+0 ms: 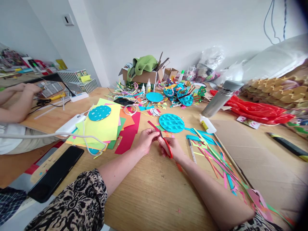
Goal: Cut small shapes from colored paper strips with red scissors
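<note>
In the middle of the table, my right hand (pixel 171 148) is closed around a pair of scissors (pixel 170 151) with orange-red handles. Its blades point up and left, toward my other hand. My left hand (pixel 148 140) pinches a narrow dark red paper strip (pixel 152 125), whose free end sticks out past the fingertips. The two hands nearly touch. Just beyond them lies a blue oval (pixel 171 123) with a raised woven pattern. Red paper (pixel 128 133) lies left of my left hand. Right of my right hand are a pen (pixel 192 150) and loose coloured paper strips (pixel 211 154).
Yellow paper sheets (pixel 101 126) under a blue dotted oval (pixel 99 113) lie left, near a black phone (pixel 56 173) and a white power strip (pixel 71 124). A metal bottle (pixel 218 99), glue bottle (pixel 207 124), cardboard (pixel 255 150) and cutter (pixel 288 146) are right. Another person's arms (pixel 18 102) rest far left.
</note>
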### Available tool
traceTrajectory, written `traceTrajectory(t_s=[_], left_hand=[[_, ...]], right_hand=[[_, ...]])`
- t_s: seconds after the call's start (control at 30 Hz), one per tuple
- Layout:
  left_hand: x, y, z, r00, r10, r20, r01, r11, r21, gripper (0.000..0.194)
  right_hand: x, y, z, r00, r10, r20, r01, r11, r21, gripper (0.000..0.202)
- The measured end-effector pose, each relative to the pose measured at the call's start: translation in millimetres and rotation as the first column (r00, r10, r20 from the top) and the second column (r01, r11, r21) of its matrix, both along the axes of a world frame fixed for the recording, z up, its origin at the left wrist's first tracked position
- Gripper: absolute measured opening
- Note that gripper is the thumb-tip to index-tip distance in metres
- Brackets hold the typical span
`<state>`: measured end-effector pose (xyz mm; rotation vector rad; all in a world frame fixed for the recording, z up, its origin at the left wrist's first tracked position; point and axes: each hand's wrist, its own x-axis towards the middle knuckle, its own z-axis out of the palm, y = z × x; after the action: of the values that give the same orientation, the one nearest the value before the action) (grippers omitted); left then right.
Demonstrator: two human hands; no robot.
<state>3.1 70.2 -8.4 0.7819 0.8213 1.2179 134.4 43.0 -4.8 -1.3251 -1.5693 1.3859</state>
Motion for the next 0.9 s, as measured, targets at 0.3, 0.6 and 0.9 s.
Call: traceTrajectory(t_s=[0.3,0.6,0.9], left_hand=[[-1.2,0.4,0.9,1.000,0.000,-0.011,0.000,1.000,0.011,0.016],[-0.7,-0.8,2.8,1.000,0.007,0.000,-0.007,1.000,0.001,0.016],[-1.1,-0.9,3.7,0.999,0.020,-0.032,-0.020,1.000,0.007,0.013]], right_hand=[[1.3,0.6,4.0,1.000,0.008,0.013,-0.007,1.000,-0.022,0.054],[0.9,0.2,2.0,1.000,0.016,-0.024,-0.016,1.000,-0.011,0.054],[0.2,1.1,1.7,1.000,0.003,0.004,-0.003,1.000,-0.013,0.055]])
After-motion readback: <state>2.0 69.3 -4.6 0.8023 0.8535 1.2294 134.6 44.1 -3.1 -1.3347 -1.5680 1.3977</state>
